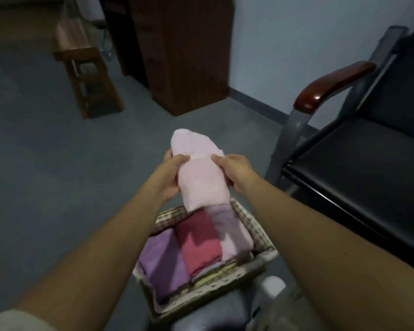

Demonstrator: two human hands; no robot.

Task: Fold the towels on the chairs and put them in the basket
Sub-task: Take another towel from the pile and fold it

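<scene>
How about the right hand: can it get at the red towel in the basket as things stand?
Probably not yet: the right hand, with the left hand, grips the folded pink towel. Otherwise the red towel lies uncovered in the basket below it.

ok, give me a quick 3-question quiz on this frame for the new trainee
1. True or false: the left hand and the right hand both grip the pink towel.
2. Which towel lies in the middle of the basket? A) red B) green C) black
3. Fill in: the black chair stands on the person's ____ side.

Key: 1 true. 2 A, the red towel. 3 right.
</scene>
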